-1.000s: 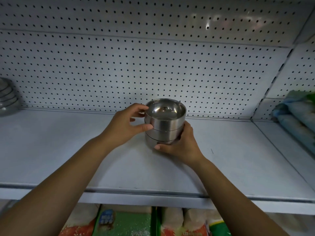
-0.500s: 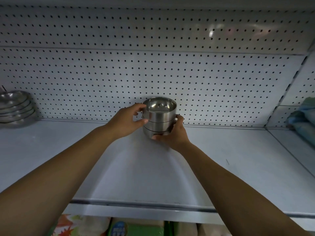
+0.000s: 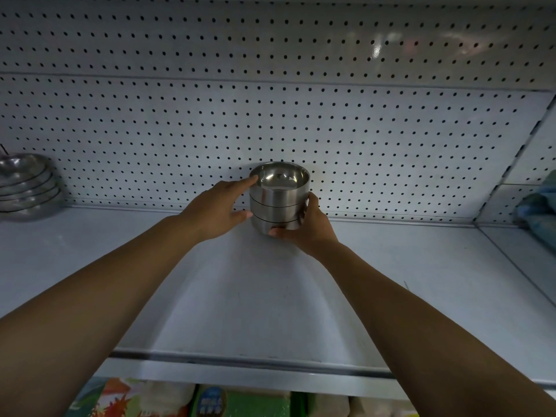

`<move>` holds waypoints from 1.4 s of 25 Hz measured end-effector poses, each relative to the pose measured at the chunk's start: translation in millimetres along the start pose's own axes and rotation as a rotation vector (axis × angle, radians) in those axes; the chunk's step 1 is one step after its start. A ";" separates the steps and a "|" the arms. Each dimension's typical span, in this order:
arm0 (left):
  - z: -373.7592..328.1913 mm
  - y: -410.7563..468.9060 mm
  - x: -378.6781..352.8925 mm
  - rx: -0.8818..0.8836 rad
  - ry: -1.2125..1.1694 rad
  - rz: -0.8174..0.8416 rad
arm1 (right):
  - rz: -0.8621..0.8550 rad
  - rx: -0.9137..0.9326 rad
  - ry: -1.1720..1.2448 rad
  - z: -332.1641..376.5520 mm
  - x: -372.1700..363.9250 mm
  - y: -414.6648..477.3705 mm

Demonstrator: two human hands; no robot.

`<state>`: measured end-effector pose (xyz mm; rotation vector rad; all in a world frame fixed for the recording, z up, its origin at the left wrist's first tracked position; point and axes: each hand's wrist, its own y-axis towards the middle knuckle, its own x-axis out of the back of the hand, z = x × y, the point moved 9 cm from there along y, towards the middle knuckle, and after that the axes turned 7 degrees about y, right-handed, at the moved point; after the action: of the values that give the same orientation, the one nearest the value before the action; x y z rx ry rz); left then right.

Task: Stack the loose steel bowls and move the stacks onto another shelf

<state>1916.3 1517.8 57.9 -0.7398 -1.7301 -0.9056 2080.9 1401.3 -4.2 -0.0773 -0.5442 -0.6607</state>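
Note:
A stack of three small steel bowls (image 3: pixel 278 200) stands upright at the back of the white shelf (image 3: pixel 240 296), close to the pegboard wall. My left hand (image 3: pixel 215 210) grips its left side, index finger on the top rim and thumb on the lower bowl. My right hand (image 3: pixel 307 228) holds the right side and the base, thumb under the front of the bottom bowl. Whether the stack rests on the shelf or hangs just above it is unclear. Both arms reach far in.
A stack of wider, shallow steel dishes (image 3: pixel 25 186) sits at the far left of the same shelf. Blue-green packaged goods (image 3: pixel 538 206) lie in the right-hand bay behind a divider. Colourful packets (image 3: pixel 210 400) fill the shelf below. The pegboard (image 3: pixel 270 121) closes off the back.
Both hands have carried the bowl stack deeper into the shelf, towards the pegboard. The view has shifted so more of the left dish stack shows.

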 end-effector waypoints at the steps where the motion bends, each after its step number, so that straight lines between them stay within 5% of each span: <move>1: 0.2 -4.2 -0.1 0.002 -0.015 -0.010 | 0.009 0.002 -0.017 0.0 -1.0 -4.5; 11: 10.9 -113.3 -39.7 0.145 -0.159 -0.041 | 0.244 -0.049 -0.323 -13.6 -25.0 -80.0; 18: 15.1 -226.7 -29.0 0.277 -0.216 -0.167 | 0.286 0.231 -0.224 44.1 -71.2 -150.3; 24: 36.2 -375.6 -25.6 0.625 -0.284 -0.321 | 0.535 0.471 -0.229 88.5 -165.7 -226.4; 35: 30.8 -756.6 17.4 1.333 -0.043 -0.283 | 1.219 0.705 -0.232 160.8 -377.2 -482.3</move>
<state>1278.7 1143.0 -105.5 0.3798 -2.0113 0.2168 1469.9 1269.7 -104.8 0.1770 -0.7978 0.7487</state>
